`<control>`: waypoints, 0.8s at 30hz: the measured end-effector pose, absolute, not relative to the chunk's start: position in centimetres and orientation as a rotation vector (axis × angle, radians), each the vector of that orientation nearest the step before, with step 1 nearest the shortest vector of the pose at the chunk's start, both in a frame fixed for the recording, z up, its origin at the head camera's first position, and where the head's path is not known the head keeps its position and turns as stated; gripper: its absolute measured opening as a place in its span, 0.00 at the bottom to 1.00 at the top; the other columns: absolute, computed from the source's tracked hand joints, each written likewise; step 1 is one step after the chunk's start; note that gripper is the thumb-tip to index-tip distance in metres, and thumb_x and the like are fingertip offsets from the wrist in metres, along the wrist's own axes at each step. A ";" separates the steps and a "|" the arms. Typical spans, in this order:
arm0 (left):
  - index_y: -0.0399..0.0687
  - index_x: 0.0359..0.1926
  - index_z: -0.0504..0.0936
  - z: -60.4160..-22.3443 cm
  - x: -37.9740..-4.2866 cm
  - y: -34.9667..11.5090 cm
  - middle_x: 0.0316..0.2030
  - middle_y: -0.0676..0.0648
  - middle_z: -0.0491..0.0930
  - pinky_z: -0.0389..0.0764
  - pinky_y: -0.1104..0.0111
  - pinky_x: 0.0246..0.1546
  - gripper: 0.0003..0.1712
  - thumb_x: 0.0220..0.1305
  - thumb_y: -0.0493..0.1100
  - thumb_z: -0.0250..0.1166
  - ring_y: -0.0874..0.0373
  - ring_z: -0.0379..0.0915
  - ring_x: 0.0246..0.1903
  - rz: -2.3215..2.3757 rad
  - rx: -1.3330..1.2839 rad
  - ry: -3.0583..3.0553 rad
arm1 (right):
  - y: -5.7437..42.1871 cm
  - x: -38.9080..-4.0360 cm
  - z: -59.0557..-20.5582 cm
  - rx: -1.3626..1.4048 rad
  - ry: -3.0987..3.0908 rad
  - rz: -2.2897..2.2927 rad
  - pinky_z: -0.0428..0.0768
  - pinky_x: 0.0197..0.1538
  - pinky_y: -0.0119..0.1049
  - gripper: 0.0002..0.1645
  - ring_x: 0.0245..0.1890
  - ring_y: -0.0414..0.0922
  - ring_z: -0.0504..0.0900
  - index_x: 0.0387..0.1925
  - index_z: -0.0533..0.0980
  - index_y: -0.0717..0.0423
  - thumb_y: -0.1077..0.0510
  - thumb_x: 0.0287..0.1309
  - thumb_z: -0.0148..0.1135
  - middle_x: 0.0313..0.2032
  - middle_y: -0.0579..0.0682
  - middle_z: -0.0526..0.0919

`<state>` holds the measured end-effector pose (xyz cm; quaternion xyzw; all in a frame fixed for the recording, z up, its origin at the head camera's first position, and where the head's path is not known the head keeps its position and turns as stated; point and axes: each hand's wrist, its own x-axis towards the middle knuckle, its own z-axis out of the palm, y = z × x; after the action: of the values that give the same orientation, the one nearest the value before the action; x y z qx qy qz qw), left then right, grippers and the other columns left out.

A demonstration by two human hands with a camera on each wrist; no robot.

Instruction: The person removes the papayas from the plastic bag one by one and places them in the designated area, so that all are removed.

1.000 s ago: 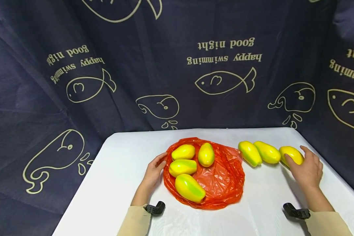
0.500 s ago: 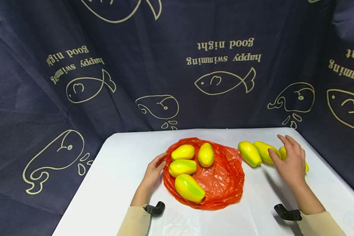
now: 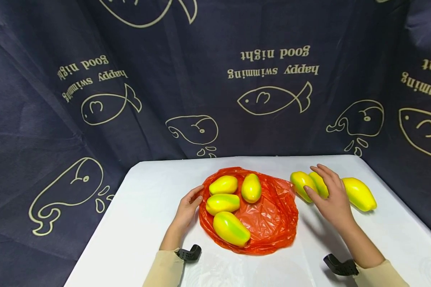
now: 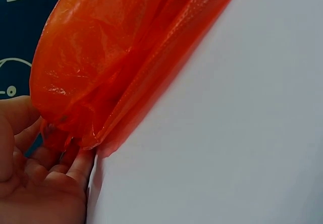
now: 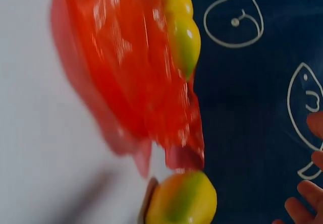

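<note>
A red plastic bag [image 3: 269,217] lies spread on the white table, its rim rolled outward. Several yellow-green papayas [image 3: 231,229] rest on it, mostly along its left side. My left hand [image 3: 185,209] rests at the bag's left edge, its loosely bent fingers touching the crumpled plastic in the left wrist view. To the bag's right lie three more papayas in a row: a near one [image 3: 301,184], a middle one [image 3: 319,184] partly behind my fingers, and a far-right one [image 3: 359,194]. My right hand [image 3: 333,199] hovers by the middle papaya, fingers spread, holding nothing.
The white table [image 3: 147,199] ends at a dark blue curtain [image 3: 208,79] printed with fish and whales, which rises behind it and on both sides. Black wrist straps [image 3: 189,253] sit on both sleeves.
My right hand has moved left, from the far-right papaya to the middle one. The far-right papaya sits turned and slightly farther right. The left hand and the bag have stayed still.
</note>
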<state>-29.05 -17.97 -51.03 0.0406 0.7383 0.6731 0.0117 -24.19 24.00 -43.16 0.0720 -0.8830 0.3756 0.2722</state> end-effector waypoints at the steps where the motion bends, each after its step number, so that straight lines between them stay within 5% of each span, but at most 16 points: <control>1: 0.47 0.70 0.70 -51.0 -29.1 -18.0 0.69 0.41 0.69 0.70 0.55 0.70 0.25 0.75 0.38 0.54 0.46 0.66 0.69 2.096 0.134 2.311 | 23.7 -24.1 -43.2 0.208 -2.383 1.029 0.61 0.64 0.75 0.38 0.70 0.64 0.61 0.70 0.68 0.48 0.59 0.59 0.68 0.72 0.59 0.65; 6: 0.47 0.70 0.70 -51.1 -29.0 -18.0 0.69 0.41 0.70 0.70 0.55 0.70 0.25 0.75 0.38 0.55 0.46 0.66 0.68 2.095 0.121 2.319 | 21.9 -23.9 -43.6 0.249 -2.416 1.105 0.64 0.67 0.69 0.38 0.71 0.62 0.62 0.71 0.67 0.43 0.56 0.60 0.68 0.72 0.57 0.66; 9: 0.46 0.70 0.70 -51.1 -29.0 -18.0 0.69 0.40 0.70 0.69 0.55 0.70 0.25 0.74 0.38 0.55 0.46 0.66 0.68 2.102 0.128 2.315 | 21.1 -23.8 -43.8 0.274 -2.430 1.149 0.68 0.71 0.37 0.38 0.71 0.53 0.63 0.71 0.66 0.43 0.55 0.61 0.67 0.71 0.55 0.67; 12: 0.46 0.70 0.71 -51.0 -29.1 -18.0 0.68 0.41 0.71 0.69 0.55 0.70 0.25 0.74 0.37 0.55 0.47 0.67 0.68 2.103 0.130 2.319 | 20.3 -23.8 -44.1 0.322 -2.419 1.218 0.62 0.59 0.10 0.38 0.66 0.39 0.66 0.71 0.66 0.46 0.56 0.62 0.67 0.70 0.53 0.68; 18: 0.45 0.69 0.71 -50.9 -29.2 -18.0 0.67 0.39 0.72 0.71 0.58 0.69 0.25 0.74 0.37 0.55 0.45 0.68 0.67 2.103 0.143 2.327 | 18.6 -23.8 -44.7 0.410 -2.411 1.324 0.71 0.58 0.13 0.38 0.57 0.26 0.71 0.72 0.64 0.46 0.57 0.63 0.67 0.66 0.52 0.71; 24: 0.44 0.69 0.71 -51.0 -29.3 -17.8 0.67 0.39 0.72 0.71 0.59 0.69 0.25 0.74 0.37 0.55 0.46 0.68 0.66 2.110 0.148 2.321 | 16.6 -23.5 -45.5 0.504 -2.407 1.489 0.79 0.56 0.24 0.34 0.57 0.31 0.75 0.69 0.67 0.51 0.59 0.63 0.66 0.63 0.53 0.76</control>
<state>-29.26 -17.85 -51.02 0.0471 0.7391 0.6719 0.0007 -23.52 16.58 -45.53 0.1739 -0.8297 0.5134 0.1329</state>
